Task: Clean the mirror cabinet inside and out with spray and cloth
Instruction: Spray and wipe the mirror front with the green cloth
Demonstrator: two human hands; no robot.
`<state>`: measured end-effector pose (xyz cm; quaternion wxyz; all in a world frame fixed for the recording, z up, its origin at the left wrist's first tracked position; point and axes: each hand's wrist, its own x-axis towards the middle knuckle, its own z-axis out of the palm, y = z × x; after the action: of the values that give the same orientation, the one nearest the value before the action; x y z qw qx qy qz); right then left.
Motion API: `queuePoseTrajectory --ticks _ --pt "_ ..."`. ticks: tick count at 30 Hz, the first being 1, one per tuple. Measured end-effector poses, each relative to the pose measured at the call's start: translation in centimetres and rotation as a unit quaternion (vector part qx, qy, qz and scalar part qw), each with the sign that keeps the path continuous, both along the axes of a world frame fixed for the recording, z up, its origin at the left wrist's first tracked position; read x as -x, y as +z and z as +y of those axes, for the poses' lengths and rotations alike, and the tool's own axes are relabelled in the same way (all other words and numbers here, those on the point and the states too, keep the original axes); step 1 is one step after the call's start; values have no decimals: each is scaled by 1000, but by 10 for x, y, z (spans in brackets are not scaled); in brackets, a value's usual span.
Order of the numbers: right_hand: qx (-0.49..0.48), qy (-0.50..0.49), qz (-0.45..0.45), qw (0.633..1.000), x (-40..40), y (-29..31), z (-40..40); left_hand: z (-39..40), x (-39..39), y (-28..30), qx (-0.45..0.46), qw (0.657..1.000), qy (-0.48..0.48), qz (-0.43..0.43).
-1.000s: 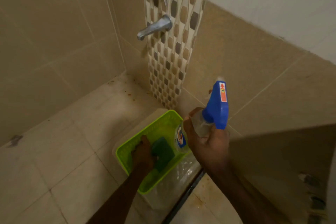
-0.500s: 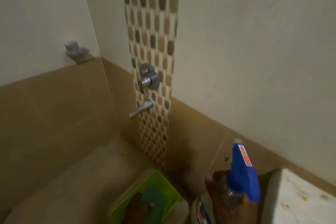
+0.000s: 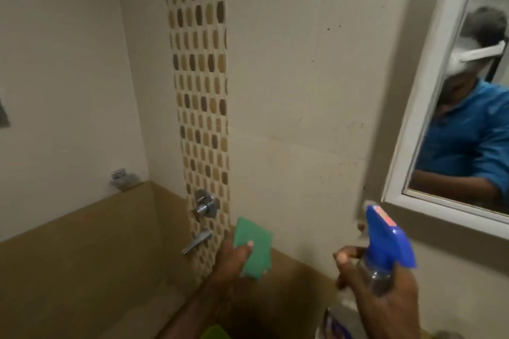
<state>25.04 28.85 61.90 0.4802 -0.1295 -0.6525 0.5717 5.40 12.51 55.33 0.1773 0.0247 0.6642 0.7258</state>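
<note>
My left hand holds a green cloth up in front of the wall, thumb pressed on its face. My right hand grips the neck of a clear spray bottle with a blue trigger head, its nozzle pointing up and left. The white-framed mirror cabinet hangs on the wall at the upper right, above and to the right of the bottle; its door looks closed. The glass reflects a person in a blue shirt. The right part of the cabinet is cut off by the frame's edge.
A strip of brown mosaic tile runs down the wall with a chrome mixer knob and spout. A small metal holder sits in the left corner. A sliver of the green basket shows at the bottom edge.
My view has swung up from the floor to the wall and the mirror. My left hand lifted the green cloth out of the green basket. The spray bottle rose with my right hand.
</note>
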Motion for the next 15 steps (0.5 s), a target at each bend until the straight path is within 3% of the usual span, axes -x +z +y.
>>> queuePoseTrajectory --ticks 1,3,5,6,7,9,11,14,15 --pt "15 5 -9 1000 -7 12 -27 -5 2 18 38 999 12 11" --pt "17 -14 -19 1000 -48 48 1 50 -11 49 71 996 -24 52" --pt "-41 19 -37 998 -53 69 2 37 -8 89 -15 998 15 64" --pt "-23 11 -40 999 -59 69 0 38 -13 117 32 994 -14 106" --pt "-39 -24 -40 998 -93 87 18 63 -37 135 23 993 -43 106" --pt "-62 11 -40 997 -98 105 25 59 -48 159 -7 989 -26 143" --pt "-34 -23 -20 999 -112 110 39 72 -60 198 5 986 -62 152" --pt "-55 7 -24 998 -118 123 42 72 -67 221 -11 981 -37 192" --pt "-53 -31 -12 998 -130 125 50 90 -77 234 3 978 -60 198"
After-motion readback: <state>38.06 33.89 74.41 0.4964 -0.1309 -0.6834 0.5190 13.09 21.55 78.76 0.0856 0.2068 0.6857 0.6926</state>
